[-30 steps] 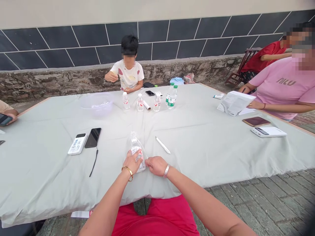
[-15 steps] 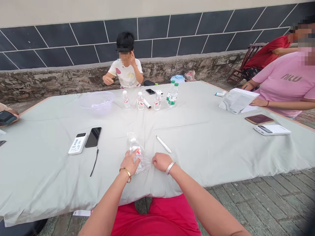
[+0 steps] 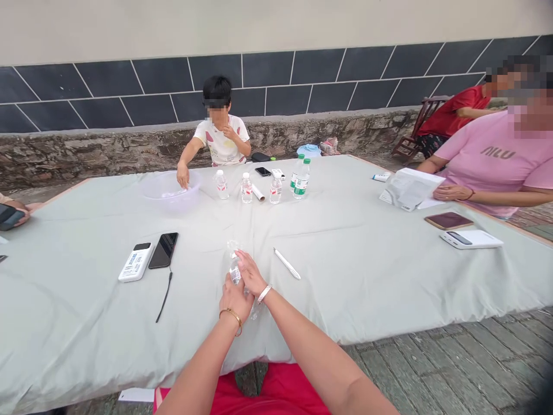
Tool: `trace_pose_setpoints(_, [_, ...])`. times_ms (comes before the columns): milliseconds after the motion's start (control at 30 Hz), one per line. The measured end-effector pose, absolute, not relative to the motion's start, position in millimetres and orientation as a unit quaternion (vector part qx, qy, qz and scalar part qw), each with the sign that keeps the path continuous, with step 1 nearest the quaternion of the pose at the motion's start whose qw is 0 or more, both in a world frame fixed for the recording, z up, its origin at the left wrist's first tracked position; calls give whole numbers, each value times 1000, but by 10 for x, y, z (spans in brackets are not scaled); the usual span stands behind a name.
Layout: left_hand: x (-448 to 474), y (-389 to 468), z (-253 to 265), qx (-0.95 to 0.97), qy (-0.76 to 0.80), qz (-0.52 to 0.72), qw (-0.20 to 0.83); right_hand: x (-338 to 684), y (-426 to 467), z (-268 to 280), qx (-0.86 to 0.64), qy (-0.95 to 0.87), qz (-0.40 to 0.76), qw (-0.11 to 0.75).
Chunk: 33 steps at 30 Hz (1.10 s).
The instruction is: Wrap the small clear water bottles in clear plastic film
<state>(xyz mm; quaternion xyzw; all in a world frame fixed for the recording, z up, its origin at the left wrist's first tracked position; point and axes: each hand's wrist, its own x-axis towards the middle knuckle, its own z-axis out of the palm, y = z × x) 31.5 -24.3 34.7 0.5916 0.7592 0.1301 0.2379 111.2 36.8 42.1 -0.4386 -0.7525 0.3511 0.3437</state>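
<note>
Think of a clock with the small bottle (image 3: 234, 273) in the middle and twelve pointing away from the person. The left hand (image 3: 235, 298), with a gold bangle (image 3: 234, 313), sits at six and wraps its fingers round the low part of the bottle. The right hand (image 3: 251, 272), with a pale bracelet (image 3: 264, 293), lies along the three o'clock side. Its fingers are rather straight, and it is hard to tell if it grips or just presses. The two hands touch. Clear plastic (image 3: 232, 247) sticks up past the bottle's top at twelve.

A white pen (image 3: 287, 264) lies near three, just apart from the right hand. Near nine lie a black strap (image 3: 164, 297), a dark phone (image 3: 164, 251) and a white power bank (image 3: 136, 263), on the pale cloth (image 3: 207, 227).

Farther off, three little bottles (image 3: 246, 190) stand about twelve, by a white roll (image 3: 258, 192). Two green-capped bottles (image 3: 301, 183) stand between one and two. A see-through basin (image 3: 169, 202) is between ten and eleven, and another person's hand (image 3: 183, 174) dips into it.
</note>
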Motion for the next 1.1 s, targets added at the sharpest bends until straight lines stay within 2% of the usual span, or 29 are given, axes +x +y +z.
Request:
trace_pose_setpoints(100, [285, -262, 315, 598, 755, 142, 229, 1156, 554, 132, -568, -700, 295, 316])
trace_pose_setpoints(233, [292, -257, 286, 585, 766, 151, 218, 1234, 564, 4, -624, -692, 209, 297])
trace_pose_setpoints(433, [279, -256, 247, 582, 764, 163, 228, 1192, 593, 60, -654, -703, 216, 179])
trace_pose_setpoints(767, [-40, -395, 98, 577, 749, 251, 208, 1426, 710, 155, -678, -699, 186, 133])
trace_pose_setpoints(933, [49, -256, 299, 576, 755, 214, 228, 1571, 639, 384, -675, -694, 182, 173])
trace_pose_setpoints(1000, [103, -173, 377, 577, 760, 194, 227, 1547, 520, 527, -660, -682, 181, 257])
trace_pose_setpoints(1100, [148, -80, 426, 571, 774, 174, 213, 1298, 271, 708, -568, -651, 228, 450])
